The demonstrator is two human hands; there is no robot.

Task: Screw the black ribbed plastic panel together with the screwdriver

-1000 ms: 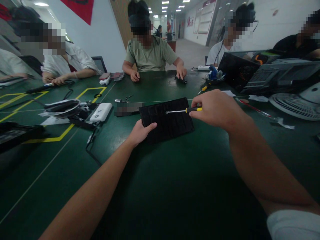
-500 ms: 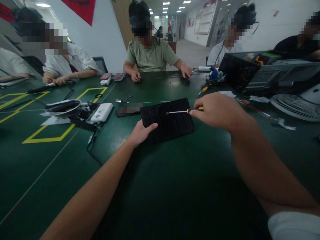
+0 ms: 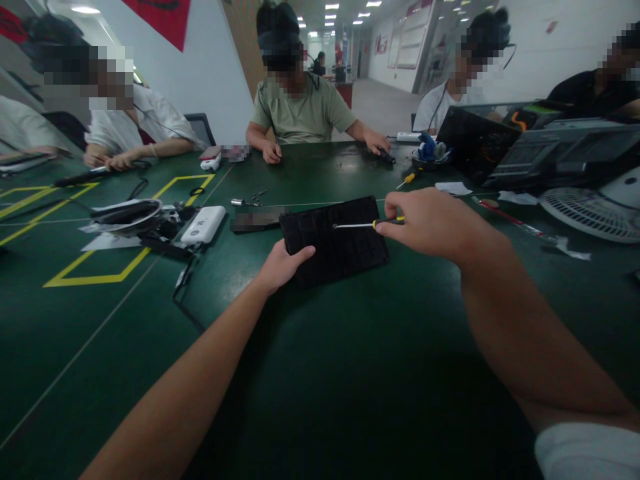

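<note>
A flat black rectangular panel [image 3: 357,243] with a ribbed face is tilted up over the green table. Its left edge is in my left hand [image 3: 283,265], thumb across the front and the other fingers hidden behind. My right hand [image 3: 433,223] is closed round the yellow-and-black handle of a screwdriver [image 3: 353,226]. The screwdriver's shaft points left, its tip at a small round spot near the middle of the panel. Behind the panel's left end lies a dark strip-shaped piece [image 3: 255,221], partly blurred out, with a few small metal parts [image 3: 245,202] beyond it.
A white power bank [image 3: 204,225] with a cable lies left, beside a cluttered pile [image 3: 135,220]. Another yellow screwdriver [image 3: 407,180] lies beyond my right hand. At right are a white fan [image 3: 595,210] and computer cases [image 3: 550,153]. Several people sit around the table [image 3: 350,373].
My right hand and the screwdriver handle have shifted slightly left; the tip stays at the same spot. Across the table, a person's hand has moved a dark object right.
</note>
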